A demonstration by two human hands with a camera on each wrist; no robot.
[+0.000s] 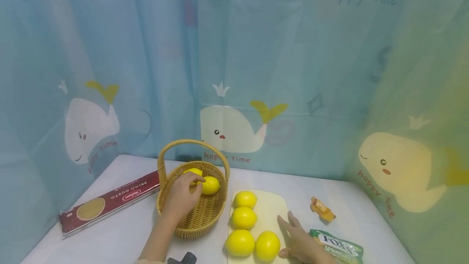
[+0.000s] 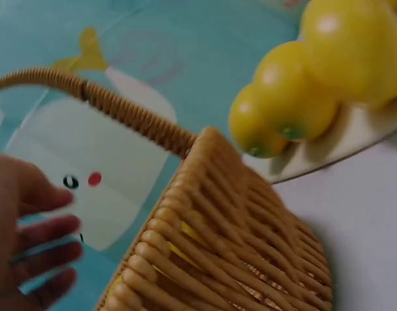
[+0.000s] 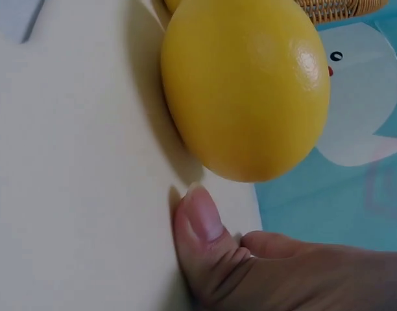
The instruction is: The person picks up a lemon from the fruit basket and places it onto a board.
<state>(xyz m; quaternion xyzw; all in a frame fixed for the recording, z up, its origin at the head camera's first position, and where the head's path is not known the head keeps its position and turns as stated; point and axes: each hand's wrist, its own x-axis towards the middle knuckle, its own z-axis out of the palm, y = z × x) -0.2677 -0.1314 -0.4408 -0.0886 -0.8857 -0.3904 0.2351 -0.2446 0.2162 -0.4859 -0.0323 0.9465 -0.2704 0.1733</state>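
My left hand (image 1: 184, 196) is over the wicker basket (image 1: 196, 231), its fingertips overlapping a lemon (image 1: 211, 185) in the head view. A second lemon (image 1: 193, 171) lies behind it, partly covered by the hand. In the left wrist view the fingers (image 2: 49, 230) are loosely bent and hold nothing, beside the basket's rim. My right hand (image 1: 302, 240) rests with spread fingers at the right side of a cream cutting board (image 1: 272, 201). Its thumb (image 3: 202, 223) touches the board close to a lemon (image 3: 247, 91). Several lemons (image 1: 244, 218) sit on the board.
Left of the basket lies a dark red spaghetti packet (image 1: 110, 203). To the right are a small orange wrapped snack (image 1: 322, 209) and a green FOX'S bag (image 1: 340, 247). A black object (image 1: 187, 258) shows at the front edge. Printed curtains (image 1: 234, 72) enclose the white table.
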